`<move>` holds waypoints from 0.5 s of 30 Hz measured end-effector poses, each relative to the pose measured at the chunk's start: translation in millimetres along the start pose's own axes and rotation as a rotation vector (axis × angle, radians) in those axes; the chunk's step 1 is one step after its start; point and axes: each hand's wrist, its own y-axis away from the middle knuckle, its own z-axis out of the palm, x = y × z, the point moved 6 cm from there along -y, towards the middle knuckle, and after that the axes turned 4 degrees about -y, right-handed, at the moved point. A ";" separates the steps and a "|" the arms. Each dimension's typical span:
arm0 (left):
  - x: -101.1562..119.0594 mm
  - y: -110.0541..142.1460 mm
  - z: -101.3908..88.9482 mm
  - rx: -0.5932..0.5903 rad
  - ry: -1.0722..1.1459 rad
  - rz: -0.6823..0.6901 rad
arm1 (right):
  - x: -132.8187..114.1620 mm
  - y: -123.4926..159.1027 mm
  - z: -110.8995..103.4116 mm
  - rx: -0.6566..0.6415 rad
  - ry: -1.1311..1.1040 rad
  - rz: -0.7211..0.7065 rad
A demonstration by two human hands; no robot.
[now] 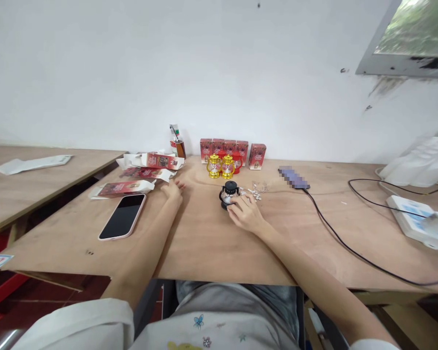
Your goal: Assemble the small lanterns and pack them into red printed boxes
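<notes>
Near the middle of the wooden table [204,253], a little black toy lantern [230,188] stands upright, with a decent stretch of plain wood between it and the front edge. Right hand [245,213] is on it, fingers bent against its lower right side; can't tell if that's a proper grip or just a touch. Left hand [173,189] is palm-down-ish with fingers loosely spread, nothing visible in it, just beside the opened red cartons [131,188]. Can't tell if it's touching them.

Plenty of wood between the two hands, so they're well apart. Left side's tighter: a pink-cased phone [123,217] lies between the left forearm and the table's left edge. Behind the black one, two gold toy lanterns [221,166] stand side by side, partly covering red ones [237,163], with upright red boxes [224,147] near the wall. Small pale discs [255,194] are scattered just past the right fingers. Further right, a black cable [336,233] curves toward the front edge.
</notes>
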 end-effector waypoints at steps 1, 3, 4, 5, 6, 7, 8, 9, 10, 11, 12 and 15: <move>0.8 -0.7 -0.5 0.000 0.018 -0.026 | -0.1 -0.3 -0.3 0.000 -0.006 0.000; 3.8 -1.9 -1.2 -0.017 0.043 -0.069 | -0.3 -1.0 -0.9 0.003 -0.016 -0.001; 5.9 -2.5 -1.4 -0.031 0.056 -0.081 | -0.4 -1.3 -1.1 0.004 -0.018 -0.003; 8.1 -3.1 -1.8 -0.043 0.067 -0.088 | -0.3 -1.5 -1.1 0.004 -0.019 -0.003; 10.2 -3.5 -2.4 -0.050 0.074 -0.089 | -0.3 -1.5 -1.0 0.002 -0.020 -0.003; 12.1 -3.7 -3.0 -0.054 0.078 -0.083 | -0.1 -1.5 -0.8 -0.001 -0.021 -0.002; 13.6 -3.6 -3.6 -0.053 0.079 -0.072 | 0.0 -1.4 -0.5 -0.004 -0.021 -0.001; 14.6 -3.1 -3.8 -0.051 0.075 -0.058 | 0.2 -1.2 -0.3 -0.007 -0.021 0.002; 15.2 -2.2 -3.6 -0.049 0.067 -0.040 | 0.5 -1.1 0.0 -0.011 -0.020 0.005; 15.4 -0.8 -2.9 -0.048 0.054 -0.017 | 0.7 -0.9 0.3 -0.016 -0.019 0.008; 15.3 1.0 -1.7 -0.046 0.037 0.009 | 0.8 -0.9 0.6 -0.022 -0.016 0.010; 15.3 9.3 4.4 -0.043 -0.039 0.108 | 0.5 -1.6 0.2 -0.028 -0.005 0.009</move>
